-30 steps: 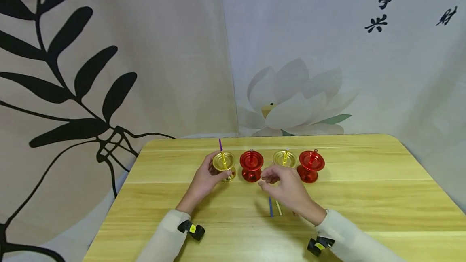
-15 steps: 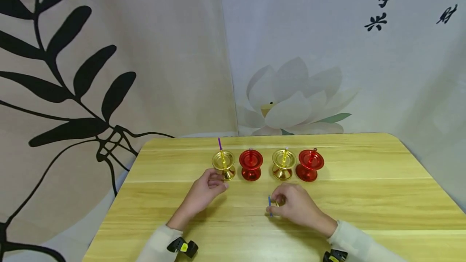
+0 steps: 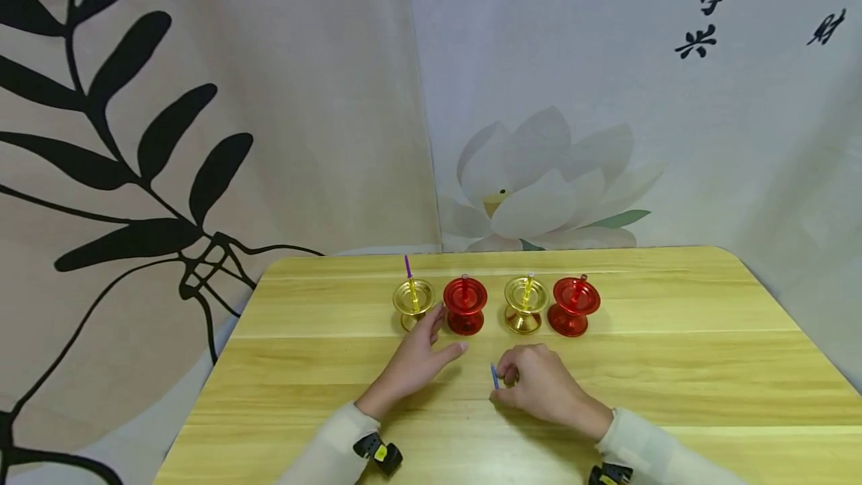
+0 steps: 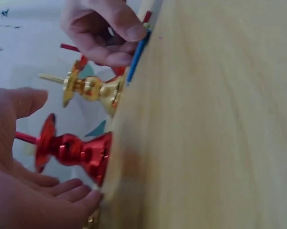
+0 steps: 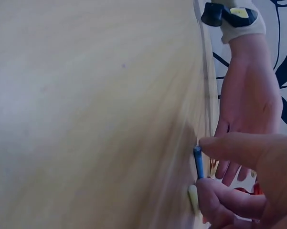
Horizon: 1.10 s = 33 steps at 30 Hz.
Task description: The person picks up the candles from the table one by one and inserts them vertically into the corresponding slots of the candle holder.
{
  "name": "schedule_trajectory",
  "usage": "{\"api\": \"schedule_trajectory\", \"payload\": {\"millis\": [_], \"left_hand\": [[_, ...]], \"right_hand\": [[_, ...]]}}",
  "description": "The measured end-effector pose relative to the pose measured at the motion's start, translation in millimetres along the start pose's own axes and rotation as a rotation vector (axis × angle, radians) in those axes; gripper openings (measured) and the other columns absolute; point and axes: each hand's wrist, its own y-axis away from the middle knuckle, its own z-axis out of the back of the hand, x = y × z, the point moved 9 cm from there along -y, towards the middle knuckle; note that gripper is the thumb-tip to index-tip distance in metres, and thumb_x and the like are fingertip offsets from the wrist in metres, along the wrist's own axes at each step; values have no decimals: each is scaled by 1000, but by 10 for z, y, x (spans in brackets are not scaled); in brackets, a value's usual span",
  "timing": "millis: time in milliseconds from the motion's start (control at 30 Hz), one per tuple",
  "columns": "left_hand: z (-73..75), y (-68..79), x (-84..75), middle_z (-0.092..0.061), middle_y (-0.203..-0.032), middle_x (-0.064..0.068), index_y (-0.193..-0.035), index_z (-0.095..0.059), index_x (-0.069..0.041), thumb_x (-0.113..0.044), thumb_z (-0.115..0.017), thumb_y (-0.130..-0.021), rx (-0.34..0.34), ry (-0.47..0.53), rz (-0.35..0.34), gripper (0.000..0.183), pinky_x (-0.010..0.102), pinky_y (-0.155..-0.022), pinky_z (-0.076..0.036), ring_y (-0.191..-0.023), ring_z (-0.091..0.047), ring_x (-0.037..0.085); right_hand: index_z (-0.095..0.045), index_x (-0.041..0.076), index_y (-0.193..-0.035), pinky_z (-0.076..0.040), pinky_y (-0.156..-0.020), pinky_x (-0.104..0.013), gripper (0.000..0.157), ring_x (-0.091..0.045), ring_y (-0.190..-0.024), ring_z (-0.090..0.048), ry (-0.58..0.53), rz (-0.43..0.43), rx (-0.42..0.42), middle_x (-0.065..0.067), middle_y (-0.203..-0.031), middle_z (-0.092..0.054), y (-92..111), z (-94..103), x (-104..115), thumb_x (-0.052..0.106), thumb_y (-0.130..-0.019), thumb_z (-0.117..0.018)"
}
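My right hand (image 3: 542,384) pinches a thin blue candle (image 5: 198,162) by its ends, thumb and a fingertip, just over the table. Behind it in the right wrist view lies a pale yellow candle (image 5: 193,198), partly hidden by fingers. With fingers spread, my left hand (image 3: 417,358) stretches toward a red candle holder (image 3: 465,305), second from the left. A gold candle holder (image 3: 414,296) at the far left carries a slim purple candle (image 3: 408,268); the left fingers partly cover its base. Whether the left hand touches either holder cannot be told.
Another gold candle holder (image 3: 525,305) and another red one (image 3: 574,305) continue the row to the right. They stand on a light wooden table (image 3: 687,350), whose far edge meets a printed curtain (image 3: 337,96).
My right hand has come down from the holders, toward me, and taken the blue candle, which is now shifted slightly left. My left hand has left the far-left gold holder and moved right.
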Motion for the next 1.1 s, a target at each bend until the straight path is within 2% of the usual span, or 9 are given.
{"api": "schedule_trajectory", "payload": {"millis": [133,233,367,533,633,700,767,933,1100], "left_hand": [[-47,-140,116,-46,-167,24,-171,-31,2,-35,-76,-105,-81,-9,-8,88,55,-123,-40,-154,-46,41],[-82,-240,184,-54,-162,19,-170,-37,-5,-38,-77,-105,-134,-5,-45,83,56,-122,-42,-150,-52,38],[-150,-340,243,-61,-156,16,-166,-43,-7,-45,-76,-104,-173,15,-94,79,60,-120,-43,-146,-55,36],[-231,-460,457,-65,-149,8,-160,-48,-11,-53,-79,-101,-186,61,-7,79,53,-118,-45,-141,-59,24],[-241,-491,515,-66,-148,7,-161,-47,-12,-53,-79,-101,-186,100,50,80,49,-118,-46,-139,-59,21],[-236,-496,511,-66,-149,7,-162,-46,-13,-53,-78,-101,-192,106,69,80,47,-118,-46,-140,-59,21],[-219,-465,417,-65,-150,10,-164,-43,-10,-52,-76,-104,-194,94,61,81,49,-119,-45,-142,-58,24],[-190,-413,198,-64,-150,20,-164,-39,-2,-47,-72,-107,-205,49,-3,80,56,-118,-46,-141,-59,35],[-194,-440,182,-63,-151,19,-165,-38,-5,-49,-71,-107,-210,40,-6,81,56,-118,-46,-142,-59,35]], "right_hand": [[-79,12,-85,-54,-63,-25,23,3,-67,-61,-24,0,23,13,-73,-71,6,-18,17,12,-75,-99],[-79,13,-83,-53,-62,-24,20,4,-66,-60,-30,-7,39,15,-71,-70,14,-20,26,7,-75,-96],[-78,15,-79,-53,-61,-25,20,4,-65,-60,-25,-4,47,17,-69,-69,21,-7,38,0,-74,-91],[-77,15,-77,-53,-59,-23,22,5,-63,-60,-35,19,61,18,-66,-67,14,-7,61,-3,-69,-87],[-76,15,-76,-52,-57,-22,22,6,-61,-58,-39,28,70,19,-66,-66,-1,-8,69,-2,-68,-85],[-76,16,-76,-52,-57,-22,21,6,-61,-57,-38,31,66,20,-66,-65,-23,14,76,-1,-68,-85],[-76,16,-76,-51,-57,-23,19,5,-61,-56,-38,32,54,20,-66,-64,-51,55,84,0,-69,-83],[-74,17,-74,-51,-58,-23,19,4,-61,-56,-71,37,19,19,-66,-63,-151,211,112,-2,-71,-78],[-73,16,-75,-53,-61,-23,19,2,-65,-59,-98,40,-29,16,-69,-64,-272,377,129,-3,-74,-78]]}}
